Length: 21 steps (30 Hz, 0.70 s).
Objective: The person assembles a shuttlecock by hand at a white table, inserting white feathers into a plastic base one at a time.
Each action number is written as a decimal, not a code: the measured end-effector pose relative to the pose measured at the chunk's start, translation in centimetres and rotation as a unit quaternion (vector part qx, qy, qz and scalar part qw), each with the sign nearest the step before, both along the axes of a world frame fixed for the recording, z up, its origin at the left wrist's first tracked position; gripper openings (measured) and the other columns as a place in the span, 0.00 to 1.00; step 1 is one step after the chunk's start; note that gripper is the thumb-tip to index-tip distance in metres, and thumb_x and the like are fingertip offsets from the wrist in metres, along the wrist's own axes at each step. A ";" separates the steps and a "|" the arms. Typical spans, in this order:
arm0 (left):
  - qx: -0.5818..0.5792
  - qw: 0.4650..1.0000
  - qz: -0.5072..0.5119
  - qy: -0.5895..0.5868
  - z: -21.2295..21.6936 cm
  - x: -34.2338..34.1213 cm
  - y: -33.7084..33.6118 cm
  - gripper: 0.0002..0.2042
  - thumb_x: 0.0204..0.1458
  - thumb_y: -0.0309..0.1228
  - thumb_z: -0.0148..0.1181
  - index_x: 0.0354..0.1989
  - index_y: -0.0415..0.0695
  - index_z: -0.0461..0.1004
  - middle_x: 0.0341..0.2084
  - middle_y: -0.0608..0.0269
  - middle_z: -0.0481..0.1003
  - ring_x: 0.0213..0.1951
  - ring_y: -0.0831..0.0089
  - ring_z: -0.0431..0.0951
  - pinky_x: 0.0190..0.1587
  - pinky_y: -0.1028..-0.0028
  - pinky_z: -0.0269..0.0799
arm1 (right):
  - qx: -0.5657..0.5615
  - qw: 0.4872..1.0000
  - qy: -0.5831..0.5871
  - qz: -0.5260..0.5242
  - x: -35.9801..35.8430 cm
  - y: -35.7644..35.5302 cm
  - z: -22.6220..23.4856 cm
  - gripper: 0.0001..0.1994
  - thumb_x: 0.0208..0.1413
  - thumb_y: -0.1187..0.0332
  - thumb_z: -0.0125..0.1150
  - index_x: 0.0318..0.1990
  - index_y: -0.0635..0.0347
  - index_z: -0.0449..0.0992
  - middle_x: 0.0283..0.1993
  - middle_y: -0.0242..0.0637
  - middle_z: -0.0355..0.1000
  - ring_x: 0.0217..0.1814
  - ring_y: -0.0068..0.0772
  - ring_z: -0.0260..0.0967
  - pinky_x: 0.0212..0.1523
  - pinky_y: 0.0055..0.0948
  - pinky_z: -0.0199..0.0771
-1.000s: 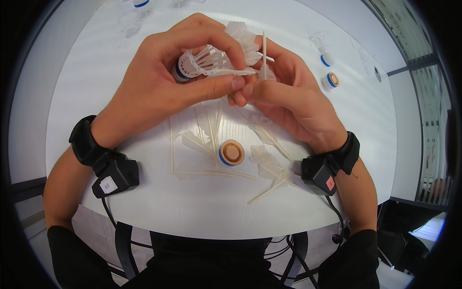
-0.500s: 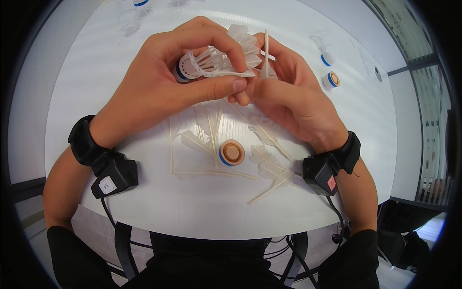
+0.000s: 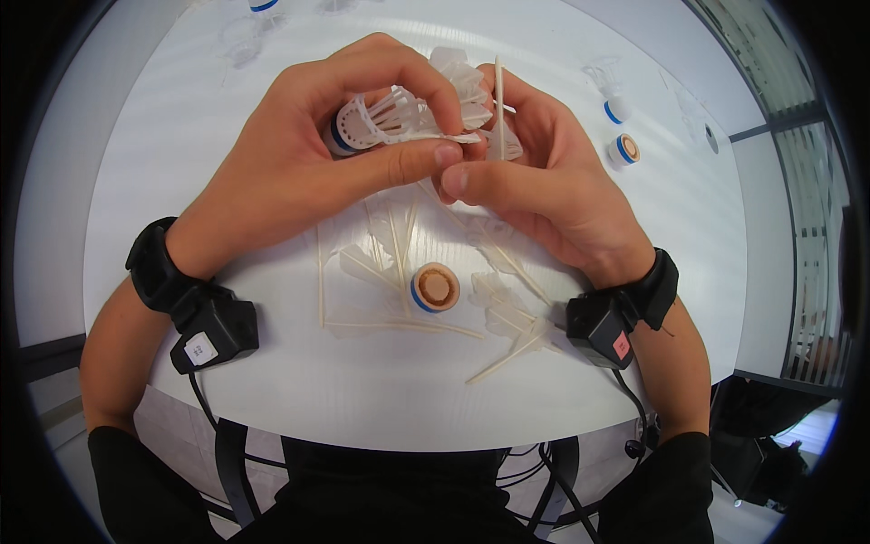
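Sliding down and toward nine o'clock since half a second ago, the right thumb is now resting just below the left thumb's tip. Nearest the body, dark sleeves (image 3: pixel 145 485) are covering the upper forearms below the rim of the white table (image 3: pixel 353 399). Black wrist units are sitting at nine o'clock (image 3: pixel 217 334) and three o'clock (image 3: pixel 603 328), trailing cables. Around a loose cork base (image 3: pixel 436 286) with a blue band, at the clock's centre, loose feathers (image 3: pixel 511 354) are lying at about five, seven, eleven and one o'clock. Beyond them, at eleven to twelve o'clock, the left hand (image 3: pixel 299 145) is curling round a shuttlecock (image 3: pixel 408 118), its blue-banded end pointing toward nine o'clock; the index finger and thumb are closing narrowly on a feather along its near side. Toward one o'clock, the right hand (image 3: pixel 566 186) is holding a single feather (image 3: pixel 499 104) in its bent fingers, the shaft pointing toward twelve; how firmly it is gripping, I cannot tell. Farther off, around two o'clock, another cork base (image 3: pixel 624 150) is standing near a blue-banded piece with a translucent skirt (image 3: pixel 615 109). Farthest, at eleven o'clock, another blue-banded piece (image 3: pixel 263 4) is showing at the picture's edge.
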<state>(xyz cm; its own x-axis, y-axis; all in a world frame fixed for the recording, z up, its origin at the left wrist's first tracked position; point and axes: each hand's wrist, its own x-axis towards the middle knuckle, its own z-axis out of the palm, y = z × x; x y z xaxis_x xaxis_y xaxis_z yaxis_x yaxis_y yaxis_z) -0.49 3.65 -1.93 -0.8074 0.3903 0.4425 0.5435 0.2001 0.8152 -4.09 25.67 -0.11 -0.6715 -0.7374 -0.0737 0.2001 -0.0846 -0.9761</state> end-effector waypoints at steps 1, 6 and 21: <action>0.000 1.000 0.000 0.000 0.0 -0.1 0.0 0.07 0.52 0.22 0.67 0.37 0.42 0.76 0.38 0.67 0.71 0.42 0.75 0.71 0.49 0.75 0.64 | 0.023 1.000 0.020 -0.005 0.0 0.0 0.0 0.25 0.50 0.80 0.65 0.57 0.69 0.66 0.43 0.36 0.72 0.45 0.26 0.73 0.49 0.26 0.76; 0.004 1.000 -0.007 0.005 -0.1 -0.5 0.1 0.07 0.52 0.22 0.67 0.37 0.42 0.76 0.38 0.68 0.70 0.43 0.75 0.71 0.50 0.75 0.63 | -0.044 0.999 -0.016 0.010 -0.4 0.1 -0.3 0.23 0.51 0.80 0.62 0.55 0.69 0.66 0.42 0.37 0.71 0.42 0.30 0.71 0.46 0.28 0.73; 0.070 0.992 0.039 -0.094 0.3 0.8 0.4 0.34 0.47 0.16 0.65 0.65 0.39 0.60 0.44 0.62 0.77 0.48 0.77 0.78 0.49 0.79 0.74 | -0.072 0.997 -0.023 0.011 0.2 -0.2 -0.3 0.24 0.53 0.79 0.52 0.60 0.72 0.63 0.41 0.41 0.72 0.38 0.30 0.69 0.48 0.33 0.70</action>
